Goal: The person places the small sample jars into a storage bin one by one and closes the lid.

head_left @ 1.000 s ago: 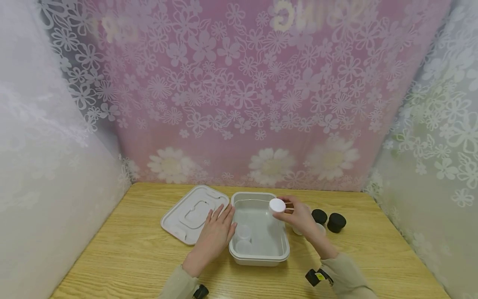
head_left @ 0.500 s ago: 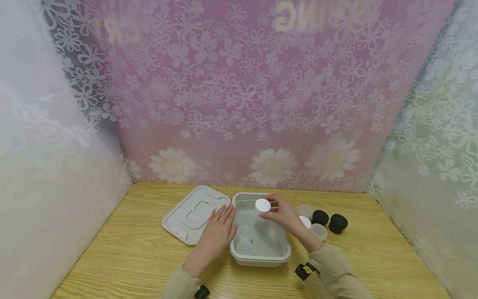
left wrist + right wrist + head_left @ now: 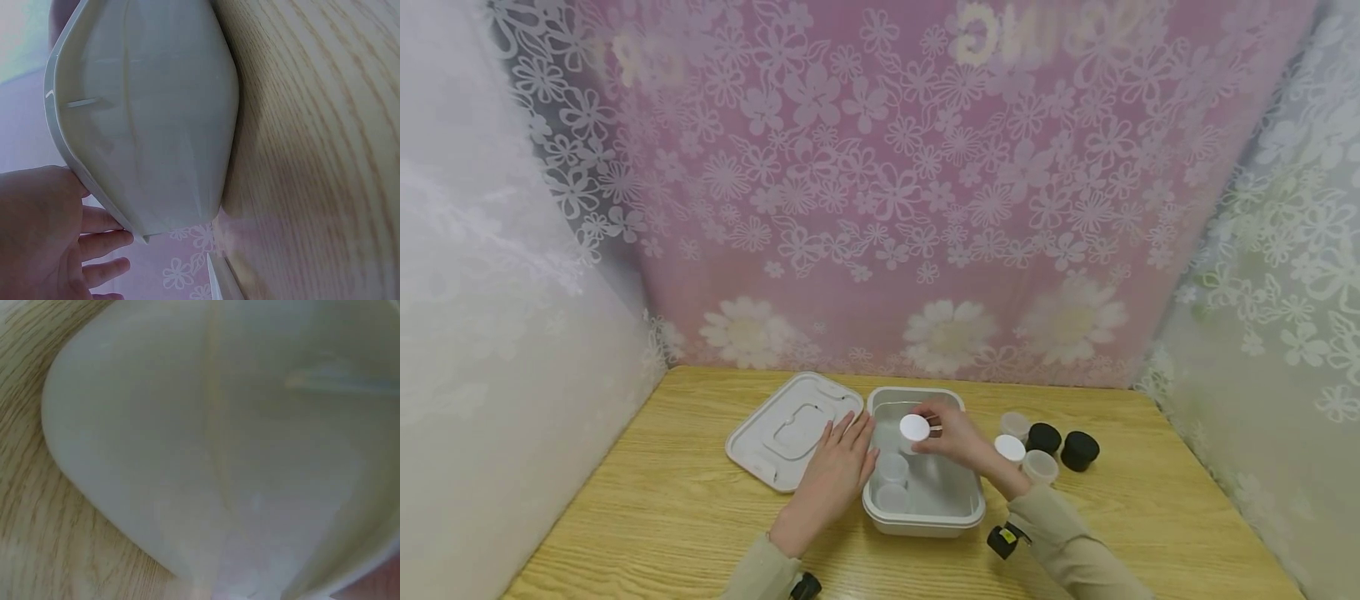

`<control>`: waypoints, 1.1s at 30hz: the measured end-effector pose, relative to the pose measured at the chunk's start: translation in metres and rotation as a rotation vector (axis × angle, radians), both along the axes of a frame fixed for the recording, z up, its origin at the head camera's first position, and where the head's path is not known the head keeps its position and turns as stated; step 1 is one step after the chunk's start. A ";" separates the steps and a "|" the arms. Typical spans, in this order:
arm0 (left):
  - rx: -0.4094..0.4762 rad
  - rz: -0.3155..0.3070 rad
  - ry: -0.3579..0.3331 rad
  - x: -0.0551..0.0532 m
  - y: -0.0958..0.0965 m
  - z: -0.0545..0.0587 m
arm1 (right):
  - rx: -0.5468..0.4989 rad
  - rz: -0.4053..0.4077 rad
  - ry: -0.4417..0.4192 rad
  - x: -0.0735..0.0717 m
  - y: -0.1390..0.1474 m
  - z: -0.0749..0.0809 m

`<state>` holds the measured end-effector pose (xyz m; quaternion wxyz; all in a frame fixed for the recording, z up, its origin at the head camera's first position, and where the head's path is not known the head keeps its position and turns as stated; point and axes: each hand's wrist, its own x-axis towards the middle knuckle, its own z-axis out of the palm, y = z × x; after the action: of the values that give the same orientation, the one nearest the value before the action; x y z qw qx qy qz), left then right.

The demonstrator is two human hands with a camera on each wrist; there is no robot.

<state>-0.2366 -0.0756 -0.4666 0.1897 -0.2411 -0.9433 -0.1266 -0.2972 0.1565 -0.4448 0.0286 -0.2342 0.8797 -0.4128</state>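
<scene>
My right hand (image 3: 957, 435) pinches a small white-lidded jar (image 3: 914, 428) between thumb and fingers, over the inside of a white rectangular plastic box (image 3: 925, 527). Two small translucent jars (image 3: 892, 468) sit in the box near its left wall. My left hand (image 3: 830, 468) lies along the box's left rim with its fingers stretched out. In the left wrist view, fingertips (image 3: 119, 239) touch that rim from outside. The right wrist view is filled by the box's outer wall (image 3: 144, 444), and the right hand itself does not show there.
The box's white lid (image 3: 775, 464) lies flat to the left of the box. Right of it stand two black-lidded jars (image 3: 1079, 450), another white-lidded jar (image 3: 1010, 447) and two translucent-topped jars (image 3: 1041, 467). Floral curtains surround the wooden table (image 3: 647, 517).
My right hand has carried the white-lidded jar leftward from the box's right rim, then lower over the box's inside. The left hand has stayed in place.
</scene>
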 end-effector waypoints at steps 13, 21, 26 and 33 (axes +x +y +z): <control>-0.018 0.007 0.008 -0.001 0.000 -0.001 | 0.100 0.016 0.011 -0.006 -0.017 -0.007; -0.005 -0.007 0.019 0.000 0.000 0.000 | 0.113 -0.030 -0.020 -0.006 -0.020 -0.012; -0.002 -0.001 0.022 0.000 0.001 0.001 | 0.137 -0.056 0.019 -0.006 -0.021 -0.010; -0.002 0.005 0.012 -0.001 0.001 0.000 | 0.158 -0.060 0.034 -0.006 -0.023 -0.010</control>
<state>-0.2373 -0.0749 -0.4661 0.1955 -0.2398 -0.9429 -0.1237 -0.3027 0.1336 -0.4546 0.0198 -0.2116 0.9166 -0.3386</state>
